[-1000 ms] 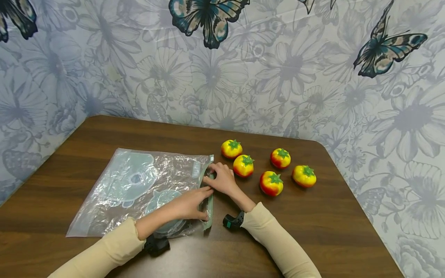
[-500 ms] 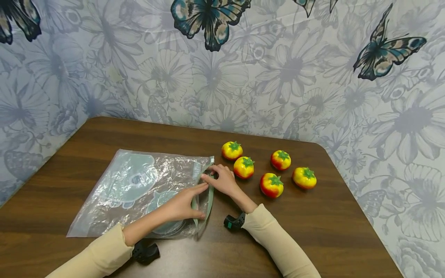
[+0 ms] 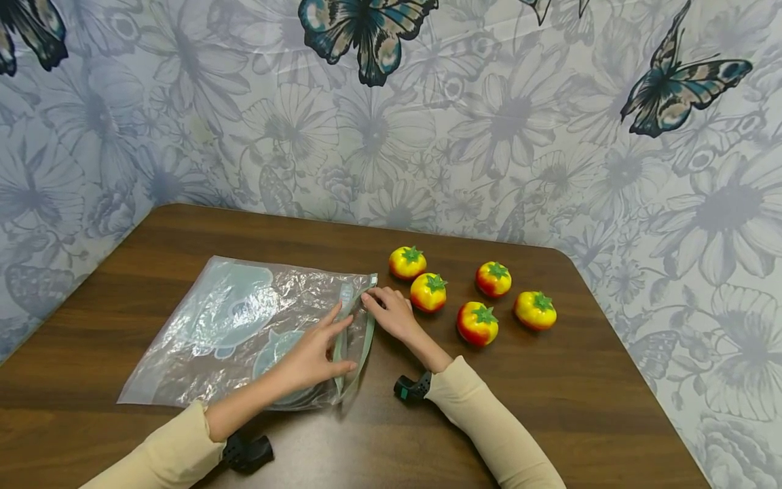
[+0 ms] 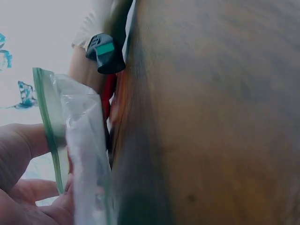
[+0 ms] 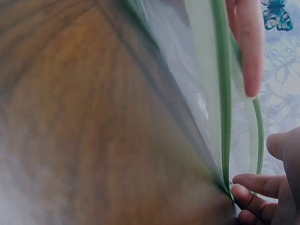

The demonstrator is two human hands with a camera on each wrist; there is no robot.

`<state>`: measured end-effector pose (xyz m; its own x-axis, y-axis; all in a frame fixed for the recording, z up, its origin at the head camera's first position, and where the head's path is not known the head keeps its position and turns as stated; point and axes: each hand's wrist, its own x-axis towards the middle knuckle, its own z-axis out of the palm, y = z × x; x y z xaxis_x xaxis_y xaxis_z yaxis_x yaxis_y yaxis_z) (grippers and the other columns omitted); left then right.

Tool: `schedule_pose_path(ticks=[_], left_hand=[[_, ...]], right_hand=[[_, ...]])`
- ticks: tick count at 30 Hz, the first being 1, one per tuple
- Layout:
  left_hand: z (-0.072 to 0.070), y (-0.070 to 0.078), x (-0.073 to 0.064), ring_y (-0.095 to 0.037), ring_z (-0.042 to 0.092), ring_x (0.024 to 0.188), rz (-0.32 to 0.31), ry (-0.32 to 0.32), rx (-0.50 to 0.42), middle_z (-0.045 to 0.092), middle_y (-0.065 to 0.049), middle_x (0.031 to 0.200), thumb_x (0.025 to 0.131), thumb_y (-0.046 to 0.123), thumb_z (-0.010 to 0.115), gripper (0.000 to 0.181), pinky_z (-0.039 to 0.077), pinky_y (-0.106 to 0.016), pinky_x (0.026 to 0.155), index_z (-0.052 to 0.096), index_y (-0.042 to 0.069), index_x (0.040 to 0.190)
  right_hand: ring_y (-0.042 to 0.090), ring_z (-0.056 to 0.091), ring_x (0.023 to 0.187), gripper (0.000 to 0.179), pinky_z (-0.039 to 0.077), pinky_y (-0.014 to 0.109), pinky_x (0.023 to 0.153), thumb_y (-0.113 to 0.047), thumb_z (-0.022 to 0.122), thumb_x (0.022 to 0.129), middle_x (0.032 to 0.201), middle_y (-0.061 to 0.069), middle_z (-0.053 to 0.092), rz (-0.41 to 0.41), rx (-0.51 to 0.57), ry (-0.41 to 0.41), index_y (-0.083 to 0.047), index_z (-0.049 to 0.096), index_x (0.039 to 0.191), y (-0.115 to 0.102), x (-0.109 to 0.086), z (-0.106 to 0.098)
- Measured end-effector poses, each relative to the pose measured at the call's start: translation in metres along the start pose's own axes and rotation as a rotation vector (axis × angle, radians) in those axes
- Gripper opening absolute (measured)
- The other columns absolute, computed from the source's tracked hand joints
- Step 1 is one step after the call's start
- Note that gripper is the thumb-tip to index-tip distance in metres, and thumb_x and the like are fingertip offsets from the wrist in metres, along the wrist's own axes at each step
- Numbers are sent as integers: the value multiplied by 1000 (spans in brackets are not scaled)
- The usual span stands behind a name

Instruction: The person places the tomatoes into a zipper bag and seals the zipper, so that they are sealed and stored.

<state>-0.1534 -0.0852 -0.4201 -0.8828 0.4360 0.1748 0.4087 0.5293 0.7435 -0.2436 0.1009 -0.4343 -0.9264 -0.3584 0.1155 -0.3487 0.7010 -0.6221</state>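
Observation:
A clear zip bag (image 3: 238, 305) with pale blue animal prints lies flat on the table, its mouth to the right. Green zip strips (image 5: 224, 93) edge the parted mouth. My left hand (image 3: 305, 360) lies over the upper layer near the mouth, fingers spread and fairly straight. In the left wrist view its thumb and fingers (image 4: 35, 190) are beside the green strip. My right hand (image 3: 391, 312) holds the far corner of the mouth. In the right wrist view its bent fingers (image 5: 258, 185) are at the end of the strips, partly hiding them.
Several red-and-yellow tomato-like fruits with green star-shaped tops, one of them a front fruit (image 3: 478, 324), stand right of the bag. Two are close behind my right hand. The brown wooden table (image 3: 550, 407) reaches back to a floral wall (image 3: 397, 156). Dark devices hang under both wrists.
My left hand has drawn back leftward and its fingers have spread. The upper layer has moved left, so the bag's mouth has parted. My right hand has stayed at the corner.

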Motion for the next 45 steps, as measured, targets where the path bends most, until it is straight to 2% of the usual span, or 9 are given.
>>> schedule_pose_path(ticks=[6, 10, 14, 19, 25, 31, 36, 41, 45], left_hand=[[-1, -2, -1, -26, 59, 74, -39, -22, -35, 28, -30, 143, 77, 16, 76, 82, 47, -43, 82, 31, -11, 140], [-1, -1, -1, -30, 61, 77, -105, -27, -175, 23, -28, 146, 79, 14, 74, 86, 52, -33, 63, 22, -6, 145], [-2, 1, -2, -38, 59, 93, -151, -6, -293, 15, -25, 149, 79, 13, 75, 90, 53, -31, 64, 18, 0, 148], [-6, 4, -2, -36, 61, 90, -170, 36, -379, 8, -20, 152, 78, 8, 75, 93, 53, -31, 58, 15, 4, 149], [-11, 5, -2, -47, 51, 103, -167, 75, -319, 2, -16, 154, 74, 5, 77, 102, 53, -33, 68, 9, 7, 151], [-16, 6, -4, -51, 20, 128, -149, 75, -145, -2, -15, 154, 68, 18, 82, 115, 34, -63, 88, 2, 10, 151], [-19, 8, -5, -49, 12, 131, -130, 64, -129, -7, -11, 154, 67, 20, 84, 122, 32, -65, 88, -4, 14, 151], [-19, 7, -5, -41, 53, 104, -92, 23, -350, -13, -5, 154, 69, 2, 79, 118, 52, -39, 72, -4, 20, 151], [-20, 2, -8, -28, 60, 78, -98, -92, -542, -16, -6, 153, 73, -6, 74, 116, 53, -35, 67, -5, 28, 151]], right_hand=[[27, 48, 97, 40, 33, 43, 83, -36, 45, 98, 106, 10, 59, -9, -3, -2, -6, 62, 119, 0, 0, 0], [26, 48, 95, 40, 33, 42, 82, -36, 45, 98, 105, 9, 59, -21, 2, -6, -7, 61, 120, 1, 0, -1], [24, 47, 91, 40, 33, 41, 79, -36, 46, 98, 99, 6, 58, -25, 2, -4, -7, 61, 121, 1, 0, 0], [21, 46, 84, 38, 33, 36, 74, -35, 54, 94, 92, 3, 56, -56, -28, 7, -8, 61, 119, 2, -2, 0], [20, 46, 85, 46, 33, 33, 73, -31, 67, 86, 97, 3, 58, -156, -5, -23, -9, 58, 125, 9, -8, -3], [23, 42, 102, 62, 35, 37, 85, -25, 74, 81, 112, 5, 55, -231, 38, -134, -8, 48, 136, 18, -17, -10], [28, 35, 116, 74, 31, 45, 96, -28, 78, 78, 129, 7, 48, -252, -18, -197, -12, 42, 141, 19, -25, -13], [31, 32, 121, 76, 29, 48, 99, -28, 79, 76, 135, 9, 45, -256, -38, -200, -13, 42, 140, 19, -28, -13], [30, 30, 122, 76, 29, 48, 99, -27, 78, 77, 137, 8, 43, -248, -4, -216, -12, 41, 141, 21, -28, -14]])
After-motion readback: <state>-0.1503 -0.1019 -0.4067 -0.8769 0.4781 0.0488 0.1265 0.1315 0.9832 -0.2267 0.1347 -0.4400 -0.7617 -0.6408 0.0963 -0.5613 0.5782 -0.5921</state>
